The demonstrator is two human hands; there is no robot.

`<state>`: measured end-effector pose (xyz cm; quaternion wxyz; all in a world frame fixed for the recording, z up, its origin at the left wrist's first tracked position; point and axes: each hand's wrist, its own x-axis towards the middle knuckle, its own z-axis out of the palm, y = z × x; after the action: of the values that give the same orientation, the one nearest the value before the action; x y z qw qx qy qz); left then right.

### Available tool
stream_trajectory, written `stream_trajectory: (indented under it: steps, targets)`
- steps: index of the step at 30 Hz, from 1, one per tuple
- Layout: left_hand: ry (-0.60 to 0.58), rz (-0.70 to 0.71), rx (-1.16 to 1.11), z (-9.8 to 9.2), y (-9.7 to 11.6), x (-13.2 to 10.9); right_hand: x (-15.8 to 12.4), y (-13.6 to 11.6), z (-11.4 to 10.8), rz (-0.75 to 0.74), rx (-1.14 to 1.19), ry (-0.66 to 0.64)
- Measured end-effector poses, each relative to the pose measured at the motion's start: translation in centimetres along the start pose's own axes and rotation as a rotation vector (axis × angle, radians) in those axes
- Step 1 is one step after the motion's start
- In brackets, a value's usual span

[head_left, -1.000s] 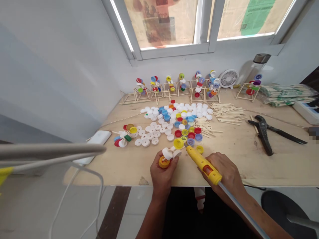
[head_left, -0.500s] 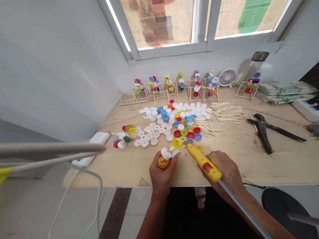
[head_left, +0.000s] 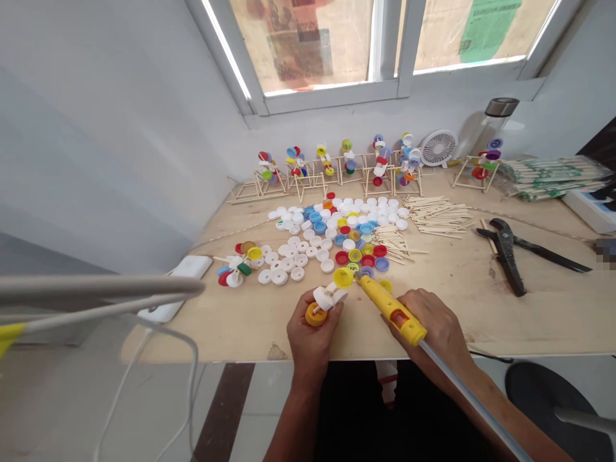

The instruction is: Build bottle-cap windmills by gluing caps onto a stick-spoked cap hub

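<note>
My left hand [head_left: 312, 333] is closed around a small bottle-cap wheel [head_left: 323, 298] made of white, yellow and orange caps joined by short sticks. Its yellow cap [head_left: 343, 278] points away from me, and the fingers hide part of it. In my right hand [head_left: 436, 324] is a yellow hot glue gun [head_left: 392, 311], with a long clear glue stick [head_left: 474, 391] coming out of its back end. The nozzle is close beside the yellow cap; whether they touch I cannot tell. Loose white caps [head_left: 287, 264] and coloured caps [head_left: 368, 260] lie just beyond both hands.
A finished cap wheel [head_left: 239, 264] lies at the left by a white power strip [head_left: 180, 289]. Stick frames with cap wheels [head_left: 378, 167] line the wall. Sticks [head_left: 440, 216], a black cutter [head_left: 507, 256] and a small fan [head_left: 439, 149] are on the table [head_left: 231, 333].
The bottle-cap wheel has turned slightly in my left hand. The glue gun's nozzle has shifted a little, and the stick seen near its tip before no longer shows clearly.
</note>
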<state>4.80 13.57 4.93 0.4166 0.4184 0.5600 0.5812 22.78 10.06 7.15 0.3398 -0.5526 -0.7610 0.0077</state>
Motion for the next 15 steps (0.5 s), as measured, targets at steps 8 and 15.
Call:
stream_trajectory:
  steps: [8, 15]
  targets:
    - [-0.006, -0.015, -0.005, -0.08, -0.33, 0.08, 0.04, -0.18, -0.29, 0.000, 0.015, 0.008]
    - [-0.015, 0.000, 0.019, -0.06, -0.06, 0.03, 0.12, 0.01, 0.00, -0.005, -0.006, -0.001]
